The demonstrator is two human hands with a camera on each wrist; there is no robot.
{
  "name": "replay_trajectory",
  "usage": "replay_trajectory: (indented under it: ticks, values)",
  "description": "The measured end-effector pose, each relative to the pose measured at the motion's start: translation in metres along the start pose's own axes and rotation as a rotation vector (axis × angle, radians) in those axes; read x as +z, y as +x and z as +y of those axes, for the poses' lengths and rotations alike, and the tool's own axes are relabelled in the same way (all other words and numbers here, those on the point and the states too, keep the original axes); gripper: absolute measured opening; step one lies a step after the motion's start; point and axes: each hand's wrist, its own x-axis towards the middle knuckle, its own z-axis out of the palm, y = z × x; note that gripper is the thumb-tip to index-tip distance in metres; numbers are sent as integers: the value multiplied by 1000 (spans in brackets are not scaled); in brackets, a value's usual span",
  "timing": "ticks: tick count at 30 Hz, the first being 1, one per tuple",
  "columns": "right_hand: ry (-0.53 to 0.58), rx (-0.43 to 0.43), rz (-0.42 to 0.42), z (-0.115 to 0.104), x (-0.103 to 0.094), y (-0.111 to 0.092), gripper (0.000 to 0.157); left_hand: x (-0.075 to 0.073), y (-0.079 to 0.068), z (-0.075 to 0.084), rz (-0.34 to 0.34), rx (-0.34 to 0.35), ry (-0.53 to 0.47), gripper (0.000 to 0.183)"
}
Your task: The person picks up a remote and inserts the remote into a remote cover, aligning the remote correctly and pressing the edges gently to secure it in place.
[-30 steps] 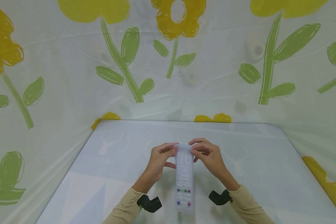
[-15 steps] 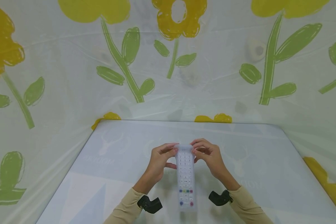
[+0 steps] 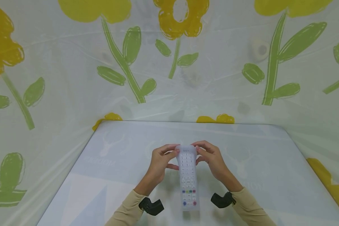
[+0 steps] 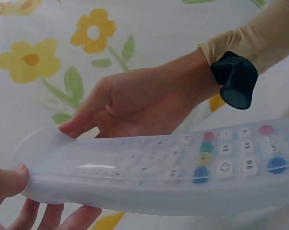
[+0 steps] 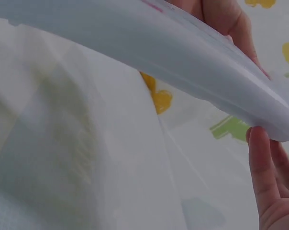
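Note:
A white remote control (image 3: pixel 188 179) in a clear, milky soft cover (image 4: pixel 135 194) is held up over the table, its far end between both hands. My left hand (image 3: pixel 158 161) pinches the far left corner, thumb on top and fingers beneath. At the far right corner, my right hand (image 3: pixel 212 158) grips the cover's edge. In the left wrist view, red, green, yellow and blue buttons show through the cover. The right wrist view shows the cover's smooth side, with right-hand fingers (image 5: pixel 263 167) touching it from below.
The pale table (image 3: pixel 124 135) has faint printed patterns. Around it hang white sheets (image 3: pixel 214 78) with yellow flowers and green leaves. A black wrist camera (image 3: pixel 152 206) sits on the left sleeve, and another black camera (image 3: pixel 223 200) on the right.
The near end of the remote control has swung slightly right and up. My right thumb and fingers have shifted a little along the far right corner; my left hand stays nearly still.

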Motion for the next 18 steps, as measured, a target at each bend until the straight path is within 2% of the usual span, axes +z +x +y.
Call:
replay_trajectory:
  ticks: [3, 6, 11, 18]
  values:
    - [-1, 45, -17, -2, 1, -1, 33, 0, 1, -1, 34, 10, -21, 28]
    - [19, 89, -74, -4, 2, -3, 35, 2, 3, -1, 79, 25, -36, 26]
    - [62, 73, -172, -4, 2, -4, 36, 4, 4, -3, 128, 21, -49, 24]
    - [24, 81, -114, -4, 7, -5, 36, 9, 5, -4, 169, 9, -61, 28]
